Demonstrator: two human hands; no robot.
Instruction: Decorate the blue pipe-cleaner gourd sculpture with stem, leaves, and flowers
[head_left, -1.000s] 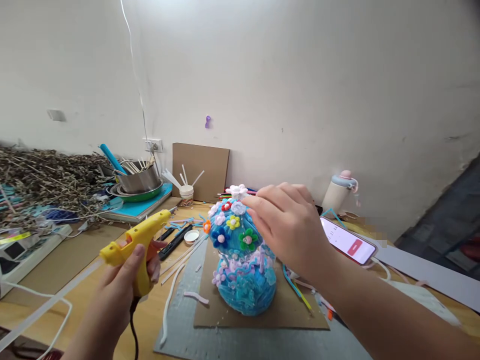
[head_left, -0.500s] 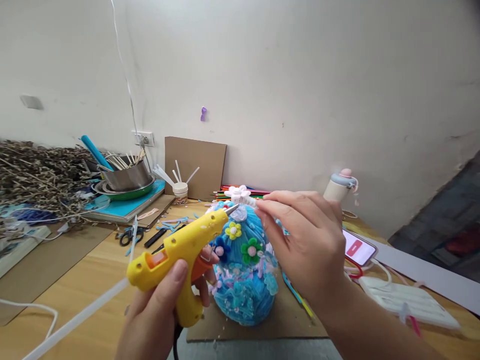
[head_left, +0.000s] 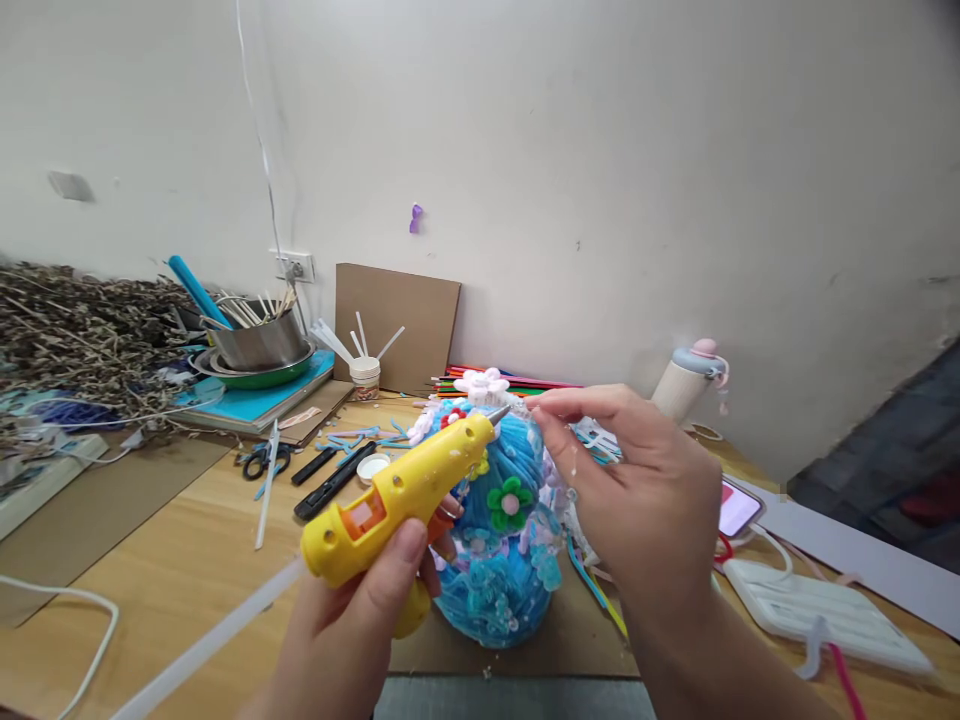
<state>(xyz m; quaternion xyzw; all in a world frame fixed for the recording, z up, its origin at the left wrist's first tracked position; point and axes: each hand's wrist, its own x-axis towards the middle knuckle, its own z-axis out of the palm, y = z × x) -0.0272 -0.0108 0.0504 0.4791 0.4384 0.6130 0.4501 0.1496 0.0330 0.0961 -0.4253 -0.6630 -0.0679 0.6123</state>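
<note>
As the left hand (head_left: 361,618) grips it — the glue gun (head_left: 416,484) slants.

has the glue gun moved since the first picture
Yes, rightward: the glue gun was left of the blue decoration; now its nozzle overlaps the decoration's upper part.

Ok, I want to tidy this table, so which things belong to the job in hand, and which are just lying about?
In use:
- yellow glue gun, in the left hand
- blue flowered piece, right hand at its top
- cardboard under it

Apparently just lying about:
- phone
- bottle
- steel bowl
</note>
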